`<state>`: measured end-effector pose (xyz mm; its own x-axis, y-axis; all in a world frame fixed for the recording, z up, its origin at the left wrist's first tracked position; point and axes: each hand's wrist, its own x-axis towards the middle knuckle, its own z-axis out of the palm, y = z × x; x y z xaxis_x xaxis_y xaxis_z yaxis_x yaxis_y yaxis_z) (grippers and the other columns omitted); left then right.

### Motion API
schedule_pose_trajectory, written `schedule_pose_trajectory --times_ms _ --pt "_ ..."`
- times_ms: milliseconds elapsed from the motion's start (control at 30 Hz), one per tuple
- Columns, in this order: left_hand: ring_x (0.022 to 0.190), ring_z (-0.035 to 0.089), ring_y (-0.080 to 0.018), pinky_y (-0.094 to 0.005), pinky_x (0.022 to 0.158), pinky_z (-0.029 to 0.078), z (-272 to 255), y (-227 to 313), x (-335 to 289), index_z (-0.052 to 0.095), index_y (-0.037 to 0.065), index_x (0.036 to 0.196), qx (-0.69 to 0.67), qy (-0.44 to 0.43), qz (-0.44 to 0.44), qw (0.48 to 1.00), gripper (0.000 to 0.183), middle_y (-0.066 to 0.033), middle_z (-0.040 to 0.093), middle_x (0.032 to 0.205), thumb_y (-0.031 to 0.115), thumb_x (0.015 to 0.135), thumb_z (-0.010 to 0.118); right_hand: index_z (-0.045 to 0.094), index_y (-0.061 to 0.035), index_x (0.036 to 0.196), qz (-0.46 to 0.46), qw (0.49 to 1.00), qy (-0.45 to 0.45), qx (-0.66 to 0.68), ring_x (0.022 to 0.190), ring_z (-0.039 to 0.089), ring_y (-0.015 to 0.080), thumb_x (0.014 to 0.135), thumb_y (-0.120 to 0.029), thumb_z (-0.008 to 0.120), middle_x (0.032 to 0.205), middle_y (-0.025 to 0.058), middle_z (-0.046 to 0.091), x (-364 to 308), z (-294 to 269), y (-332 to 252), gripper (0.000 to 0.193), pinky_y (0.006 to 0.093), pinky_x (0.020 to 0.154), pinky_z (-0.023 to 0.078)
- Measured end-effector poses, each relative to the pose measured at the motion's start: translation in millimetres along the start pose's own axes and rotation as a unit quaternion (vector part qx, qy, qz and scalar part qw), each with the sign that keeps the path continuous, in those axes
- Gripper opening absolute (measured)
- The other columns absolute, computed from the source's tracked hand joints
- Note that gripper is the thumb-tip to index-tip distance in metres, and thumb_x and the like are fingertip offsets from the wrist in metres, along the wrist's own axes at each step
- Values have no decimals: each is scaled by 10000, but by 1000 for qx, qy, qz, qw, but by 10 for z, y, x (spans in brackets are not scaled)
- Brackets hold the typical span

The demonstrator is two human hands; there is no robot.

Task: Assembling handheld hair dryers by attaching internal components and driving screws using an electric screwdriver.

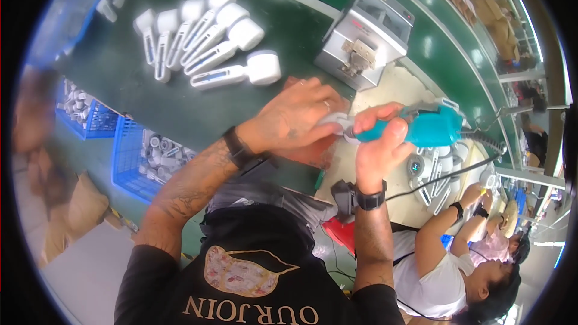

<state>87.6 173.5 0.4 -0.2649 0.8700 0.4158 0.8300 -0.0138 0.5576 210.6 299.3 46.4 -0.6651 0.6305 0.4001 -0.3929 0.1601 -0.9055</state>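
Observation:
My right hand (385, 144) is wrapped round a teal electric screwdriver (438, 127), which lies nearly level with its tip toward the left. A coiled cord trails from its back end. The tip meets a white plastic piece (338, 121) that my left hand (295, 113) holds down, fingers closed on it. Most of that piece is hidden by my fingers, so its whole shape does not show. Under my left hand lies a reddish-orange mat (310, 159). Beyond it, several white round-headed handheld devices (220, 76) lie fanned out on the dark green table (114, 63).
A silver box-shaped machine (361, 39) stands past my hands. More white devices (439, 171) lie to the right, near a co-worker (436, 265) at the same bench. Blue baskets (123, 162) of white and grey parts stand at the left. A black cable (445, 176) crosses the right side.

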Motion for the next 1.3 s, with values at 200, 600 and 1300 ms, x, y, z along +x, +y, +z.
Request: schedule_pose_trajectory --times_ms 200,600,1300 --pt "914 659 -291 -388 820 526 -125 222 -287 678 104 1176 48 55 112 991 361 -71 689 1039 222 853 789 584 -81 999 0 990 91 106 563 461 153 968 -679 548 665 24 497 -255 -147 -346 600 306 518 369" --pt "1057 614 -337 -447 925 483 -722 -31 -1059 673 95 1173 200 146 -185 951 413 -91 675 1136 203 811 841 519 -64 987 -21 992 113 43 482 387 121 951 -730 531 636 15 441 -628 -357 -512 667 269 448 321" --pt "1042 659 -347 -410 890 526 -530 11 408 643 28 1172 111 216 -62 968 323 -171 660 1152 133 893 766 500 -2 1050 51 993 105 15 548 543 201 860 -691 691 687 99 551 -978 -790 -771 740 330 503 462"
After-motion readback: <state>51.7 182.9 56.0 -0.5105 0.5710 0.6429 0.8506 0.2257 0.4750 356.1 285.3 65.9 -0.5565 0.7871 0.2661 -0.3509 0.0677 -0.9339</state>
